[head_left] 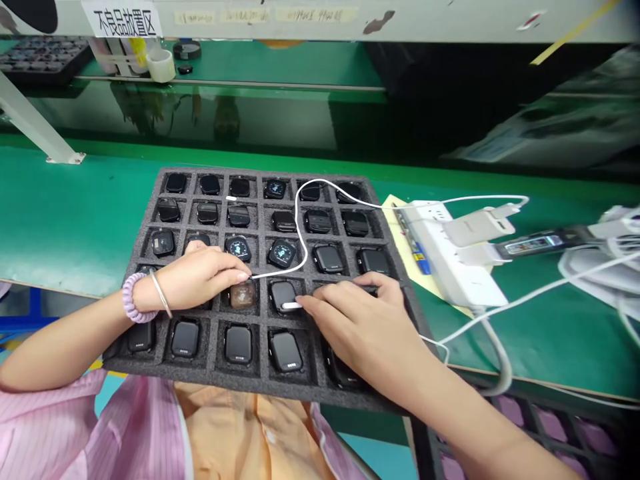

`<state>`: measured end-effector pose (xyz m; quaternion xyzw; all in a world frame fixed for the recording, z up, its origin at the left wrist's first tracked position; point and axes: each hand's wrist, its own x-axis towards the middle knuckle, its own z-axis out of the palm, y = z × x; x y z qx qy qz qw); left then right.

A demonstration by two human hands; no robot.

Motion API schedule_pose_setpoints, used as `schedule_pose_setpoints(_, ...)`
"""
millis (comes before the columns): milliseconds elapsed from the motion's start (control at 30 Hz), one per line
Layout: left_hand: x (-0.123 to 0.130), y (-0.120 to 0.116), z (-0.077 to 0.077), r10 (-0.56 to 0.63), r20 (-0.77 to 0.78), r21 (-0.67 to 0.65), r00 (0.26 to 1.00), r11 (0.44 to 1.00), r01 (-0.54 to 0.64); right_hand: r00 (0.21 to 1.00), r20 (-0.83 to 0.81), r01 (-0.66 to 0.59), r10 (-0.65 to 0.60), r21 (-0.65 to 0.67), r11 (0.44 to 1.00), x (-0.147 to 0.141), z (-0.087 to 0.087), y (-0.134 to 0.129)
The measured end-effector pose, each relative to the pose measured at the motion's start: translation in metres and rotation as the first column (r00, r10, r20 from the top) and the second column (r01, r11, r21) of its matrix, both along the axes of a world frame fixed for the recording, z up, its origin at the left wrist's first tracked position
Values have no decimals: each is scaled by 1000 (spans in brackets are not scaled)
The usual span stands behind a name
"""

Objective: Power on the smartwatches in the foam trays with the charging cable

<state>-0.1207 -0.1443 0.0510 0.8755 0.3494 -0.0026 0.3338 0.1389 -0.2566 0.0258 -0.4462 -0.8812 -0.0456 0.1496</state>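
Note:
A dark grey foam tray (213,367) holds rows of black square watches, one per compartment. My left hand (203,277) is over the left middle of the tray, thumb and fingers pinched on the end of a white cable (280,273), just above a watch with a brownish face (243,295). My right hand (357,317) is closed on a small white connector (291,306), which lies against the face of a black watch (283,293). Some watches in the row behind show lit dials, such as this lit watch (283,253). Several compartments at the right are hidden under my right hand.
Right of the tray, a white power strip (463,267) with plugged-in adapters rests on a yellow sheet (397,207). White cables (530,293) spread over the green table (60,213). A second tray (537,433) with purple pieces sits lower right. A tape roll (161,65) stands behind.

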Motion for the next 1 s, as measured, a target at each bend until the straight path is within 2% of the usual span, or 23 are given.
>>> schedule_pose_setpoints(133,2,-8,-3,-17,-51,1,999,1000,17,992,-115,48,-58,-89,995,0,5,7)
schedule_pose_setpoints(200,2,-9,-3,-31,-49,-6,998,1000,30,992,-84,83,-91,-97,992,0,1,12)
schedule_pose_setpoints(300,0,-8,-4,-43,-34,-9,998,999,43,991,-2,135,-135,-35,990,-2,-8,18)
schedule_pose_setpoints(400,1,-6,-5,-41,-40,19,998,999,42,989,14,146,-146,-34,989,-2,-13,23)
schedule_pose_setpoints(533,7,3,-4,-31,-113,24,993,999,34,992,-44,110,-119,-177,978,1,-11,40)
schedule_pose_setpoints(700,10,26,-4,-31,-128,10,991,999,32,986,-135,24,-93,-443,896,11,4,67)
schedule_pose_setpoints(833,6,35,-6,-102,-95,-29,990,995,99,978,-210,-129,5,-581,804,16,13,68)
schedule_pose_setpoints(900,3,34,-6,-106,-80,-30,991,994,104,984,-180,-99,-2,-549,830,16,10,63)
schedule_pose_setpoints(1000,2,30,-7,-99,-80,-25,992,995,97,994,-72,51,-86,-389,920,11,-1,55)
